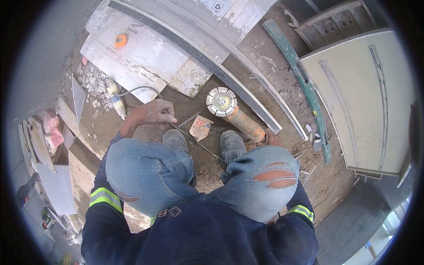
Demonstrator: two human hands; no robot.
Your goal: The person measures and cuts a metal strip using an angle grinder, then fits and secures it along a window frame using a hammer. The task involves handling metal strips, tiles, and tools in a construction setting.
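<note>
Cream panel (360, 106): 2 to 3 o'clock; bears two long, narrow strips. Flattened cardboard (163, 57): 11 o'clock. Speckled strip (207, 62): runs from 11 toward 3 o'clock, one end overlying the cardboard. Green level (312, 99): 2 o'clock, lengthwise beside the panel. Angle grinder (242, 119), orange: just off centre; segmented disc face-up toward 12, body running toward 3. Ground contact: cannot tell. Left hand (154, 112): 10 o'clock; fingers curled, thumb and forefinger nearly together on the grey cord (140, 87). Right hand (273, 140): 3 o'clock; closed round the grinder's rear end, most fingers hidden. Tile fragment (201, 128), red marking: near centre, between left hand and grinder. Orange tape measure (121, 40): between 10 and 11, on the cardboard.
</note>
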